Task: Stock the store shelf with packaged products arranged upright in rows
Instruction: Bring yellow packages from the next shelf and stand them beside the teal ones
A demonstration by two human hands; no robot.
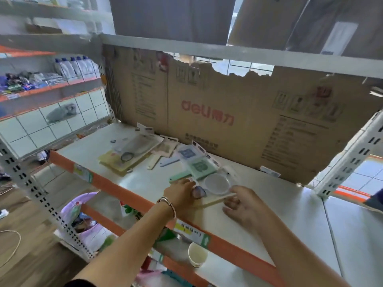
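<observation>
While the round-windowed package [216, 184] lay flat on the shelf board [279, 204] in front of the printed cardboard sheet [207, 112], both hands were at it, one on each side; the left hand [182, 190] had its fingers curled round the package's left edge, over a dark purplish part there, and the right hand [242, 201] looked to pinch the right near corner between thumb and forefinger, its other fingers loosely bent, though blur made that grip less sure; the package's near edge ran from hand to hand, roughly parallel to the cardboard sheet's lower edge, and its body reached away from the hands toward the cardboard; the left hand sat slightly nearer the cardboard than the right, yet neither was clearly the better placed, since each already touched the package; further toward the cardboard, just beyond the package, the green and blue packages [199, 164] lay flat and overlapping, and off along the cardboard's left end a pale stack of packages [128, 154] also lay flat; nothing yet stood upright, so the stocking seemed barely begun; standing this package would likely mean pivoting its far end up about that near edge, with a risk of it sliding or toppling forward unless it leaned on the cardboard.
</observation>
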